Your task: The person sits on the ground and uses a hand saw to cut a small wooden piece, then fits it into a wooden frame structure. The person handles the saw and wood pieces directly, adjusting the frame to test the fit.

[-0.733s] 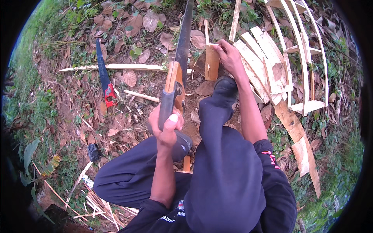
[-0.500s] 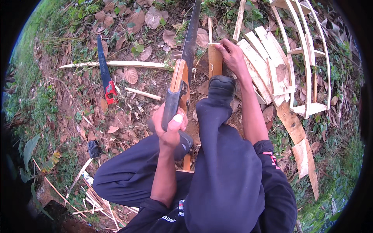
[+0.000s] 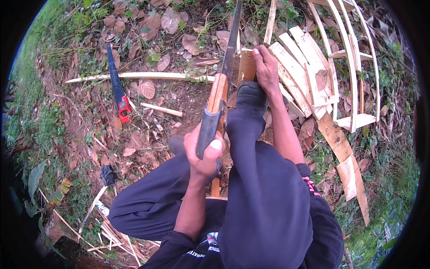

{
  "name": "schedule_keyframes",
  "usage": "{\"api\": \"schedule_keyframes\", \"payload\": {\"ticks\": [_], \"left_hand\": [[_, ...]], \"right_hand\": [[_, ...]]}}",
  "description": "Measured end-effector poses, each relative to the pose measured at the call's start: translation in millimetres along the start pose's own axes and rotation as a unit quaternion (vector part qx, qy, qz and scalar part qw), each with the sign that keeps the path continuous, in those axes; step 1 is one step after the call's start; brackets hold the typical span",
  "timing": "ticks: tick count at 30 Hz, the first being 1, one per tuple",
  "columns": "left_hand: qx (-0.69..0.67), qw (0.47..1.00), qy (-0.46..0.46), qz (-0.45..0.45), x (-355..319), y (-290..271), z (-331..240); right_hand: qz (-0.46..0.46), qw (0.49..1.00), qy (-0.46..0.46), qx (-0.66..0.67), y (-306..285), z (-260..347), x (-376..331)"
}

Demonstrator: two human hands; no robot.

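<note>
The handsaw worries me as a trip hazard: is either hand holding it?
No, the handsaw lies untouched on the ground.

The person wears dark navy trousers [image 3: 268,197] and black shoes [image 3: 251,96]. Forearms are bare. A dark top [image 3: 197,255] carries white lettering.

A long machete [image 3: 221,85] with a wooden handle, gripped in the left hand [image 3: 204,152], its blade against the upright bamboo piece [image 3: 247,67] under the right hand [image 3: 266,67]

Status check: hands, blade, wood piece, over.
Left hand grips machete. Right hand steadies upright wood piece. Blade against it; shoe close below.
</note>
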State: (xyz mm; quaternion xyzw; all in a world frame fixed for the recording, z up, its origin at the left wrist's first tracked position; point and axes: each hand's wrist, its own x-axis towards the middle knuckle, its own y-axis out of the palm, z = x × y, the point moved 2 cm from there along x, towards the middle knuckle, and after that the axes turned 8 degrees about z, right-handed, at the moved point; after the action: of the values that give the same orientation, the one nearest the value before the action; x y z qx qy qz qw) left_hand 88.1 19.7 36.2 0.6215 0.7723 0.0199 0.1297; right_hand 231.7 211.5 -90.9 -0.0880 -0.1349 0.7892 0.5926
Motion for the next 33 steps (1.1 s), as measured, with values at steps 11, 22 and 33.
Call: {"api": "schedule_keyframes", "payload": {"ticks": [11, 22, 33], "left_hand": [[0.104, 0.992, -0.051, 0.05, 0, 5, -2], [0.119, 0.989, -0.059, 0.071, 3, 12, 1], [0.142, 0.986, -0.051, 0.071, 4, 16, -3]], "right_hand": [[-0.048, 0.998, 0.027, 0.027, -6, -12, -2], [-0.03, 0.997, 0.045, 0.047, -14, -24, -6], [-0.039, 0.998, 0.02, 0.044, -14, -17, -3]]}}
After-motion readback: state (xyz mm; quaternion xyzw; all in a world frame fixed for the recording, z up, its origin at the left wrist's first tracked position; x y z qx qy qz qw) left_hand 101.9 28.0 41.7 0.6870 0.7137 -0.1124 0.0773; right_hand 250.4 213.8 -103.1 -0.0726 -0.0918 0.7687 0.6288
